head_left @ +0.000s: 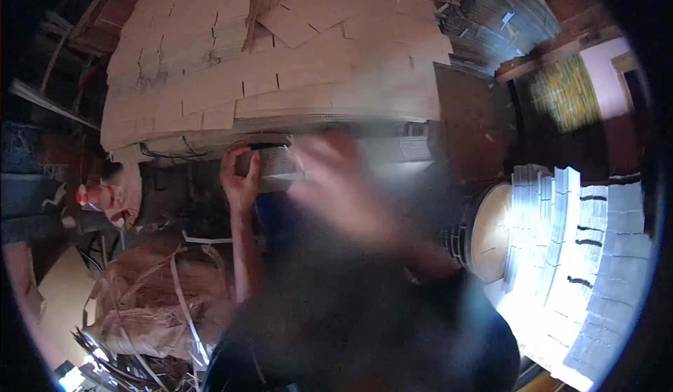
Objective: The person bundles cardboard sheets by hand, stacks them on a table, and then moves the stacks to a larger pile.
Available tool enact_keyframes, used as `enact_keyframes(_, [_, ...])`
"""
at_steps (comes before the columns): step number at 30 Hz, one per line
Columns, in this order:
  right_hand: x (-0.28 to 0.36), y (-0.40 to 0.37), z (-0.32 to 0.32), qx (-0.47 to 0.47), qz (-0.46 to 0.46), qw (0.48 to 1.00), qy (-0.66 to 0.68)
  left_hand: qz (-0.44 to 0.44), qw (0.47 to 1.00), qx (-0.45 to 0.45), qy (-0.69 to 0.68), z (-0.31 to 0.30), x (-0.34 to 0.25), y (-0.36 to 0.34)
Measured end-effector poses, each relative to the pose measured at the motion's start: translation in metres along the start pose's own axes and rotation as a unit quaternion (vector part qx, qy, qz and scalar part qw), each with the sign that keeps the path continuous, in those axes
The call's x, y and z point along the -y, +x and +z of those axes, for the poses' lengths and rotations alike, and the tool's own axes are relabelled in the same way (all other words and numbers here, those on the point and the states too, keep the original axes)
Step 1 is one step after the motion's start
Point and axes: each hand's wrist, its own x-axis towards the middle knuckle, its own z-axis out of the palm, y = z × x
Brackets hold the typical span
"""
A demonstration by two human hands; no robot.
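Note:
My left hand [240, 177] is at the near edge of the cardboard, with its fingers and thumb curled around the left end of a pale, finely ridged cardboard piece [277, 161]. That piece lies between my two hands. Over its right end is my right hand [329, 171], smeared by motion; I cannot make out its fingers or anything in them. Just beyond both hands rises a large stack of brown cardboard sheets [336, 70] with short dark slots.
Bright stacked pale sheets [554, 252] stand at the right, beside a round-faced object [491, 232]. A brown wrapped bundle with straps [165, 301] lies at lower left. A red-and-white item [94, 196] is at far left, and more stacked sheets [491, 21] are at back right.

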Motion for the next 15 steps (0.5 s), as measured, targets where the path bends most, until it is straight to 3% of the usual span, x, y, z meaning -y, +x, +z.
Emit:
enact_keyframes(2, [-0.083, -0.030, 0.017, 0.039, 0.027, 0.974, -0.223, -0.020, 1.000, 0.018, 0.008, -0.003, -0.007, -0.006])
enact_keyframes(3, [-0.119, -0.055, 0.031, 0.089, 0.063, 0.959, -0.261, -0.031, 0.999, 0.020, 0.003, -0.001, -0.009, -0.005])
enact_keyframes(4, [-0.113, -0.049, 0.009, 0.140, 0.043, 0.956, -0.255, -0.041, 0.999, 0.025, -0.001, -0.001, -0.010, -0.004])
enact_keyframes(6, [-0.139, -0.065, 0.023, 0.106, 0.039, 0.983, -0.144, -0.034, 0.999, 0.018, 0.005, -0.001, -0.011, -0.003])
enact_keyframes(8, [-0.128, -0.059, -0.011, 0.082, 0.057, 0.986, -0.136, -0.025, 0.999, 0.021, 0.018, -0.007, -0.011, -0.003])
enact_keyframes(9, [-0.146, -0.076, -0.017, -0.008, 0.056, 0.994, -0.097, -0.031, 0.999, 0.028, 0.019, -0.009, -0.012, -0.002])
enact_keyframes(10, [-0.141, -0.074, -0.034, -0.054, 0.275, 0.960, 0.029, -0.039, 0.998, 0.035, 0.019, -0.010, -0.012, -0.002])
enact_keyframes(11, [-0.128, -0.069, -0.052, -0.148, 0.321, 0.934, 0.045, -0.040, 0.998, 0.034, 0.021, -0.010, -0.013, -0.003])
enact_keyframes(12, [-0.197, -0.099, -0.044, -0.256, 0.210, 0.940, 0.087, -0.049, 0.998, 0.041, 0.025, -0.011, -0.013, -0.004])
enact_keyframes(13, [-0.204, -0.107, -0.054, -0.292, 0.336, 0.873, 0.202, -0.056, 0.997, 0.049, 0.028, -0.011, -0.014, -0.004])
enact_keyframes(14, [-0.312, -0.157, -0.039, -0.275, 0.369, 0.809, 0.367, -0.054, 0.997, 0.053, 0.028, -0.011, -0.013, -0.003])
enact_keyframes(15, [-0.264, -0.140, -0.044, -0.259, 0.335, 0.850, 0.314, -0.065, 0.996, 0.060, 0.004, -0.011, -0.012, -0.003])
